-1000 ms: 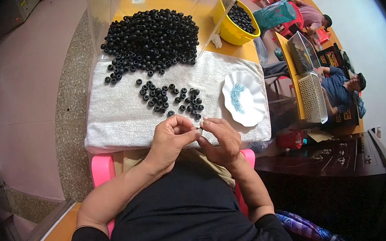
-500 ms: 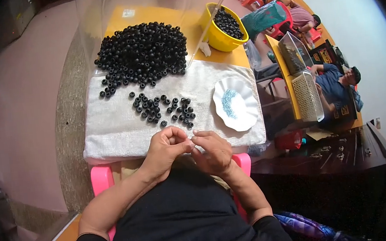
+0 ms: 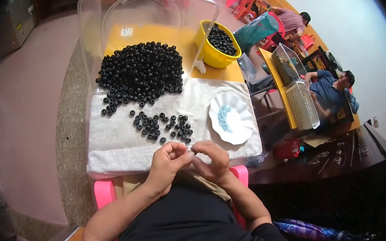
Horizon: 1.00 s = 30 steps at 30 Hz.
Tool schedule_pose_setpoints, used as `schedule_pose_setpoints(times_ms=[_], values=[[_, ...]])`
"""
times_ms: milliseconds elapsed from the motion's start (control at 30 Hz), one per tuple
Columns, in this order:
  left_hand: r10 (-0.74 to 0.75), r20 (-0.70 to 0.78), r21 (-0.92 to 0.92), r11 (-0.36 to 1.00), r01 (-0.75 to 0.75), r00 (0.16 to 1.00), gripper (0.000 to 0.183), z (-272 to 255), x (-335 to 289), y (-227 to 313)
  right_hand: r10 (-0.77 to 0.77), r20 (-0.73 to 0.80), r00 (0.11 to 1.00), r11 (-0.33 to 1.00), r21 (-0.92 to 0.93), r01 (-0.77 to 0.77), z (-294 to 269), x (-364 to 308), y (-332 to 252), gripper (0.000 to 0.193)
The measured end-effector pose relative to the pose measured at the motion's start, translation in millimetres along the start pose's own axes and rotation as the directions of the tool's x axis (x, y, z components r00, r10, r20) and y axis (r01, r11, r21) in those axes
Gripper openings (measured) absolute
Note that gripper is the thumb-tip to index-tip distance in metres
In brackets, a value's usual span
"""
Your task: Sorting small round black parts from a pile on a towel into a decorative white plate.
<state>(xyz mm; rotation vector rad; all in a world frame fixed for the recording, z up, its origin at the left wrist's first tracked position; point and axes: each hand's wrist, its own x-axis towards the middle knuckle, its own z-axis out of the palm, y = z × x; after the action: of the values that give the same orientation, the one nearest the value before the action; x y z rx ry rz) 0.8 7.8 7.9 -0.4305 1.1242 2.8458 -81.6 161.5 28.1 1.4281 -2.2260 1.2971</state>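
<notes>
Where both nearly meet: left hand (image 3: pixel 165 168), right hand (image 3: pixel 214 163); can't tell grip.
Loose round black beads (image 3: pixel 148 128): 12 o'clock from nearer left hand.

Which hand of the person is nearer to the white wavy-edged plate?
Right. The right hand is on the person's side of the white plate and slightly left, not touching it. The left hand is farther left, beyond the right hand.
</notes>
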Motion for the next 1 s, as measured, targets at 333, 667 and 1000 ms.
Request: schedule_pose_setpoints(times_ms=[333, 667, 1000], values=[[0.076, 0.008, 0.082, 0.994, -0.077, 0.997, 0.017, -2.1, -0.9, -8.0, 0.181, -0.341, 0.923, 0.970, -0.091, -0.224, -91.3, 129.5, 108.2, 0.014], [0.137, -0.006, 0.116, 0.984, -0.135, 0.991, 0.015, -4.4, -1.8, -1.0, 0.308, -0.269, 0.913, 0.934, -0.095, -0.343, -124.1, 182.1, 234.8, 0.020], [0.149, 0.043, 0.157, 0.975, -0.154, 0.988, 0.011, -4.1, 0.9, -9.2, 0.346, 0.104, 0.933, 0.936, 0.034, -0.351, -58.1, 96.1, 160.0, 0.011]])
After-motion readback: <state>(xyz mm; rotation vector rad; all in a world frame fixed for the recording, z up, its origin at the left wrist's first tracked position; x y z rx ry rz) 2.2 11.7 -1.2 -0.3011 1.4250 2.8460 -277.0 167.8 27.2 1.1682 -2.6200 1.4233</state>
